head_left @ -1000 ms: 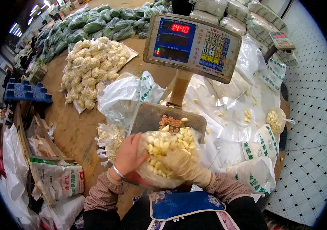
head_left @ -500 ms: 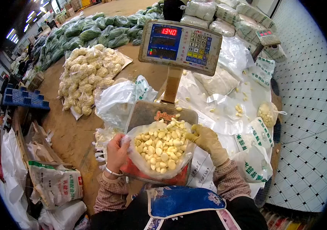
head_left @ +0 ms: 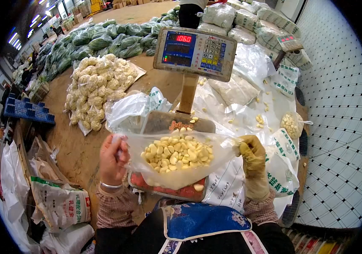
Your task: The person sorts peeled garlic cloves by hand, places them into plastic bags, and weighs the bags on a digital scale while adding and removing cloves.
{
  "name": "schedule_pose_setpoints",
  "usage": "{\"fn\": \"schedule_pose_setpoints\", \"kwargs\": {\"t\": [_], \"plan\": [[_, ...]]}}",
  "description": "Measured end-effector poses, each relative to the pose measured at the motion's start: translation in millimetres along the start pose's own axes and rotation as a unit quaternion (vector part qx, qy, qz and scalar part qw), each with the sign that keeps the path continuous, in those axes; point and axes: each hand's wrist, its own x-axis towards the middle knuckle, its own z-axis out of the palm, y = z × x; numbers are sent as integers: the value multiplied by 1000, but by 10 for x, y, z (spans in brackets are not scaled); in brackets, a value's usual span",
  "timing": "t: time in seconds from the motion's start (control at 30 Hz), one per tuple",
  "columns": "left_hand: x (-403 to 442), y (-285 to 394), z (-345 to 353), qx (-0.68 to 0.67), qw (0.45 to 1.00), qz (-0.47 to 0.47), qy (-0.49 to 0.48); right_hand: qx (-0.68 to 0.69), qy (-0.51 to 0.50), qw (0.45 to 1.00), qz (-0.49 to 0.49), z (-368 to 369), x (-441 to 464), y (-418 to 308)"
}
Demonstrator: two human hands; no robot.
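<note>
- Head view: left hand (head_left: 114, 154) fingers pinching left edge of clear bag (head_left: 170, 181).
- Right hand (head_left: 253, 163), gloved, fingers pinching right edge.
- Bag stretched wide over scale (head_left: 157, 122), pale cloves (head_left: 176, 154) inside; contact unclear.
- Display (head_left: 195, 53) at far side, red 1060.

The bag (head_left: 170, 178) is held over the scale platform (head_left: 157, 120), between the left hand (head_left: 114, 153) at its left end and the right hand (head_left: 252, 156) at its right end, with cloves (head_left: 179, 153) in it, while the display (head_left: 194, 53) is carried on a post (head_left: 187, 96) at the platform's far edge. To the right, the table (head_left: 303, 171) is covered by sheeting (head_left: 249, 135), on which a smaller bag (head_left: 290, 125) is set near the right edge and sacks (head_left: 279, 174) are laid toward the near right corner. On the floor (head_left: 73, 148) to the left, a heap of bags (head_left: 98, 89) is backed by bundles (head_left: 100, 42).
</note>
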Motion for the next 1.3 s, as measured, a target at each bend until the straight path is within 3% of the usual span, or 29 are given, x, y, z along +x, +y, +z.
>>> {"fn": "schedule_pose_setpoints", "kwargs": {"t": [0.1,0.17,0.23,0.37,0.5,0.63,0.7,0.73,0.8,0.83,0.87,0.93,1.0,1.07,1.13,1.17,1.3], "plan": [[-95,219,114,5,998,51,-29,62,-32,993,-95,120,-128,-248],[-144,273,89,-4,993,90,-76,72,-38,991,-105,150,-191,-322],[-179,257,56,-11,995,85,-41,69,-42,990,-113,162,-203,-319],[-264,124,-179,33,998,45,-25,128,-39,991,-4,117,-87,-83],[-363,270,-83,37,997,63,-38,65,-72,991,-90,166,-151,-220],[-361,179,-33,99,992,69,-24,84,-100,990,-58,33,-66,-130],[-365,89,-102,153,987,34,-33,51,-91,993,60,-76,-22,-88],[-356,61,-112,152,987,32,-30,51,-93,992,64,-96,-13,-93],[-322,1,-104,295,951,87,43,-24,-110,990,89,-100,-16,-157],[-260,-70,-68,444,856,251,82,-23,-111,989,92,-70,-8,-181],[-271,-63,-4,446,856,249,83,-71,-111,990,45,-16,8,-204],[-322,14,358,658,590,463,70,-118,-109,987,-5,47,64,-217],[-305,-227,513,567,722,358,-171,-103,-297,932,-178,74,111,-227],[-103,-550,483,641,685,216,-272,-158,-404,891,-134,133,65,-402],[145,-797,380,672,664,223,-242,-46,-307,946,-97,13,59,-180],[268,-901,327,699,644,229,-210,-7,-216,976,7,-11,18,-228],[661,-1184,185,739,600,224,-210,-14,-134,987,91,-3,70,-128]]}}
